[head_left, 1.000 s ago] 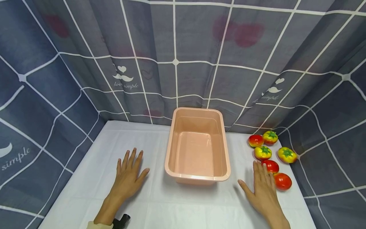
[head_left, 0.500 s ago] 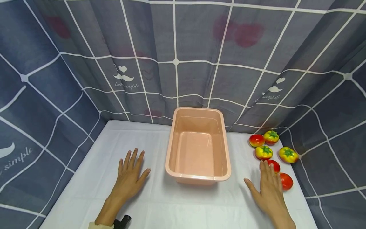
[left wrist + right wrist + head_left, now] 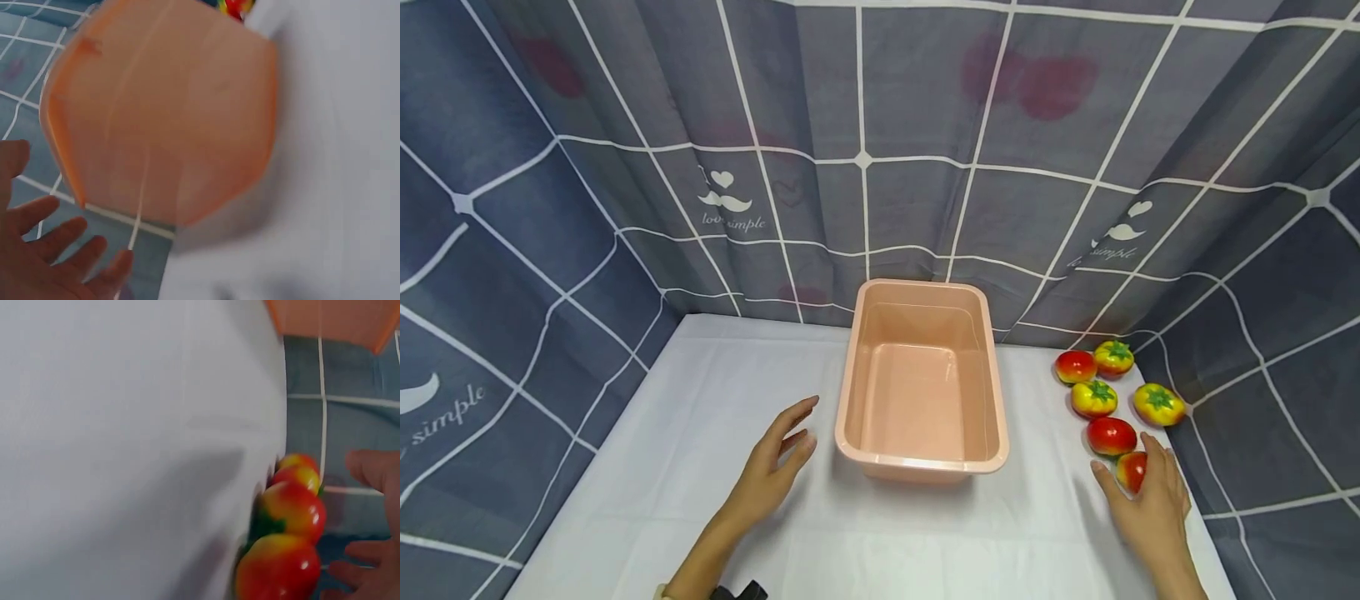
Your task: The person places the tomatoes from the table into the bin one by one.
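Note:
My right hand (image 3: 1153, 508) is at the nearest of several round red-and-yellow fruits with green leafy tops, partly covering that red fruit (image 3: 1131, 472). In the right wrist view a gap shows between the loosely bent fingers (image 3: 356, 572) and the nearest fruit (image 3: 279, 569). Nothing is held there. My left hand (image 3: 765, 475) is in the air over the table, left of a peach-coloured plastic basin (image 3: 917, 467), its thumb and fingers apart and holding nothing. The left wrist view shows the basin's outer wall (image 3: 175, 112) beyond the spread fingers (image 3: 65, 237), not touching them.
The other fruits, a red one (image 3: 1111, 436) and yellow ones with green tops (image 3: 1093, 399) among them, sit along the right edge of the white-covered table (image 3: 752, 358). A grey-blue checked curtain (image 3: 910, 208) stands around the back and sides.
My right hand has moved right, from beside the fruits to the nearest one, and its fingers have bent. My left hand has turned onto its side and moved right towards the basin.

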Action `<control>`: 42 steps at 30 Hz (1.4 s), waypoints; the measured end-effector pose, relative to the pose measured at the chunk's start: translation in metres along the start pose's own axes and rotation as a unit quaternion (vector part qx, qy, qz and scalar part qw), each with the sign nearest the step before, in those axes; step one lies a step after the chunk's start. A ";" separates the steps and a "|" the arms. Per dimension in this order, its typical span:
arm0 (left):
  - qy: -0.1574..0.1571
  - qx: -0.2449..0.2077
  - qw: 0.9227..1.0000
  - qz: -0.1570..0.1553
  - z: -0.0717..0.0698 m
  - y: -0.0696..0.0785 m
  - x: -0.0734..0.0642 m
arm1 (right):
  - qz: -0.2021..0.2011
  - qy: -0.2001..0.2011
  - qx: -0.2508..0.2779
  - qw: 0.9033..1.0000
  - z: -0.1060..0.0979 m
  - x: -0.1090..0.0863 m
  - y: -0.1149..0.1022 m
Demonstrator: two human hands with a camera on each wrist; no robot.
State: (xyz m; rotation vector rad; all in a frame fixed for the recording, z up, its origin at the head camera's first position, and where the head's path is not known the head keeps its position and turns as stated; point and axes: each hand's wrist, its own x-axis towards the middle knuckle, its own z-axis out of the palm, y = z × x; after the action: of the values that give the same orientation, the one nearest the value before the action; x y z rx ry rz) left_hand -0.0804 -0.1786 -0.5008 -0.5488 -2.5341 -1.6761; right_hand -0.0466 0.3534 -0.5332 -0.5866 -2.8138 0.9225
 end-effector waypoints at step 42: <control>-0.018 -0.134 0.991 0.002 0.037 0.007 0.016 | 0.108 0.034 0.028 0.993 -0.004 -0.006 -0.004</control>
State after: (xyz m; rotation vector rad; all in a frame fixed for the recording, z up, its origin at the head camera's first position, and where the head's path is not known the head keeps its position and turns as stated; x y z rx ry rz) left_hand -0.0872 -0.1386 -0.5058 -0.6044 -2.3414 -2.0391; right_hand -0.0418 0.3506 -0.5272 -0.9096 -2.6936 0.9920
